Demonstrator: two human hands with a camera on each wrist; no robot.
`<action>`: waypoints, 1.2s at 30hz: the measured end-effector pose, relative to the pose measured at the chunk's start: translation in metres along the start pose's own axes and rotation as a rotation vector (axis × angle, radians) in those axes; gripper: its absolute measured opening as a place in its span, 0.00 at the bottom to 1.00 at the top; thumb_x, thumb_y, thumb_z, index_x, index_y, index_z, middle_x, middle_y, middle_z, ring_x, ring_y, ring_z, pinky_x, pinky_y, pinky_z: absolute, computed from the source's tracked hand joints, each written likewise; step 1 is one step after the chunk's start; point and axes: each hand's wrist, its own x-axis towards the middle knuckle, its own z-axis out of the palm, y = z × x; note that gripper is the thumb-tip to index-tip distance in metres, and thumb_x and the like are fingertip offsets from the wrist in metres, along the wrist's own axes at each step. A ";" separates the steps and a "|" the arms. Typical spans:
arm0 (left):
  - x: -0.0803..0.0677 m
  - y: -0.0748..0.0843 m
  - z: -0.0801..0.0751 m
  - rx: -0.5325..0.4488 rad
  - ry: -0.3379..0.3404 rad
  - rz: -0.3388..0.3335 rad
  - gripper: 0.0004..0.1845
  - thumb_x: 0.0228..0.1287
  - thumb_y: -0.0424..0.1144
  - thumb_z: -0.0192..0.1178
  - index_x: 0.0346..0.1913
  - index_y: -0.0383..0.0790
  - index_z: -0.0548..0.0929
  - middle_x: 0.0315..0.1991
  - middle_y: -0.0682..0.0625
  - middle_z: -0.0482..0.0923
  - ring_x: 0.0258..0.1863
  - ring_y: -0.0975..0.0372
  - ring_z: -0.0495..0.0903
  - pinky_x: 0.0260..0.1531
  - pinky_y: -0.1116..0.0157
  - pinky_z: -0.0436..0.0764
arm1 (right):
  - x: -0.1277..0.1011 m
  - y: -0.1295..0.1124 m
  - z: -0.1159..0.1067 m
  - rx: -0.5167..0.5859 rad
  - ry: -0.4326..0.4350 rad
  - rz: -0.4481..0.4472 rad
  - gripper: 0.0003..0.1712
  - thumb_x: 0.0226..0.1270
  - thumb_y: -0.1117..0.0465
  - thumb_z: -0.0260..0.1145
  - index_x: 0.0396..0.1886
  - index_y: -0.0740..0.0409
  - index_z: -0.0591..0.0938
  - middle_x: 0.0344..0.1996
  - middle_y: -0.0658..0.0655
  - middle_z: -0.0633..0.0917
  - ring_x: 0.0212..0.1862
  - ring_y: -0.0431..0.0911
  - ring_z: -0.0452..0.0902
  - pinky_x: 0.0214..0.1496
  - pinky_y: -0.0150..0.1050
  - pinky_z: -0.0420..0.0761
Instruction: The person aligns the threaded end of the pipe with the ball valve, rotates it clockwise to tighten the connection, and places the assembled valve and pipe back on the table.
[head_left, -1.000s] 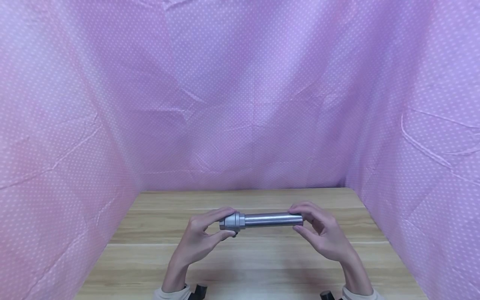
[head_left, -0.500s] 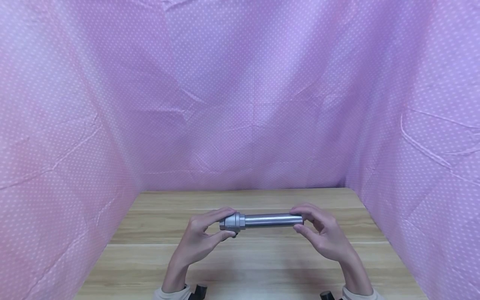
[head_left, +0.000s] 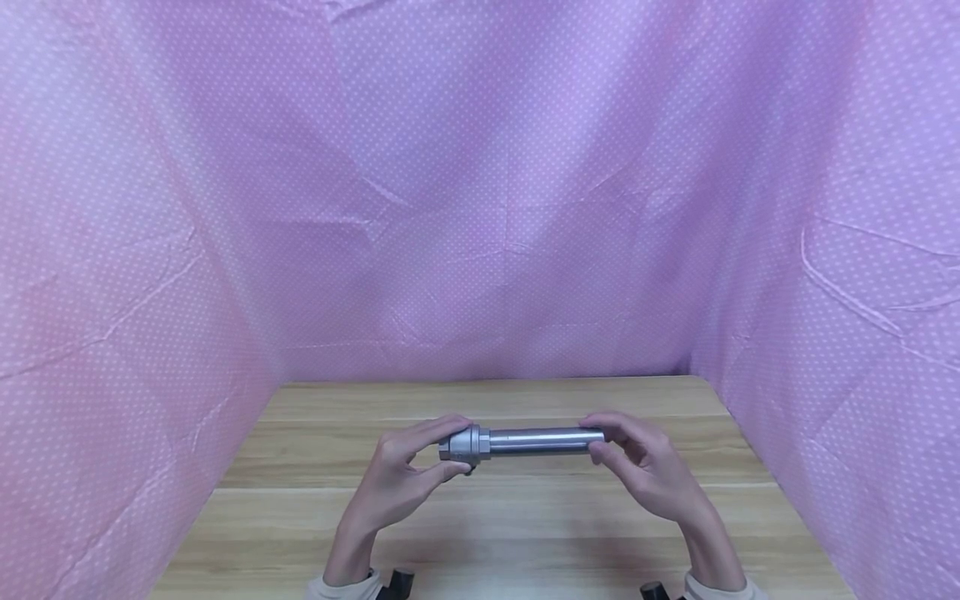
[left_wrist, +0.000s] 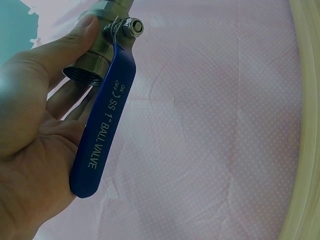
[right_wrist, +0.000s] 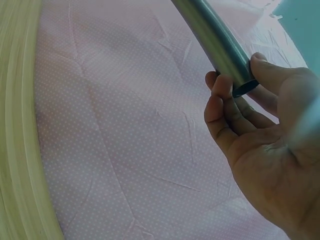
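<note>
A steel ball valve [head_left: 465, 443] with a metal pipe [head_left: 543, 439] joined to its right end is held level above the wooden table [head_left: 495, 533]. My left hand [head_left: 408, 471] grips the valve body [left_wrist: 97, 55] between thumb and fingers; its blue lever handle [left_wrist: 102, 125], marked "SS 1" BALL VALVE", lies along my palm. My right hand [head_left: 637, 462] pinches the pipe's free end [right_wrist: 235, 70] with thumb and fingertips.
Pink dotted cloth [head_left: 480, 208] walls in the table at the back and on both sides. Bare wood lies under and in front of the hands. Dark wrist-camera mounts [head_left: 401, 582] show at the bottom edge.
The right hand's fingers have shifted slightly round the pipe's end. The valve, pipe and left hand stay where they were.
</note>
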 end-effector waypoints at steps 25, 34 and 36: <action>0.000 -0.002 0.001 0.032 0.006 -0.007 0.33 0.54 0.23 0.85 0.66 0.36 0.90 0.59 0.39 0.94 0.59 0.47 0.95 0.70 0.68 0.89 | 0.004 0.004 0.003 0.080 -0.015 -0.141 0.33 0.59 0.93 0.69 0.64 0.74 0.83 0.55 0.64 0.87 0.53 0.42 0.85 0.50 0.29 0.88; 0.000 -0.001 0.001 0.030 0.003 -0.006 0.32 0.55 0.24 0.85 0.66 0.36 0.90 0.58 0.39 0.95 0.59 0.46 0.95 0.70 0.68 0.89 | 0.004 0.003 0.002 0.053 -0.011 -0.144 0.33 0.59 0.92 0.69 0.64 0.73 0.83 0.54 0.63 0.88 0.52 0.42 0.84 0.51 0.29 0.88; 0.000 -0.001 0.001 0.023 0.001 -0.006 0.32 0.55 0.24 0.85 0.66 0.35 0.90 0.58 0.38 0.94 0.59 0.48 0.95 0.69 0.69 0.89 | 0.004 0.003 0.002 0.041 -0.010 -0.148 0.33 0.59 0.92 0.69 0.64 0.73 0.83 0.54 0.63 0.88 0.52 0.41 0.84 0.51 0.29 0.88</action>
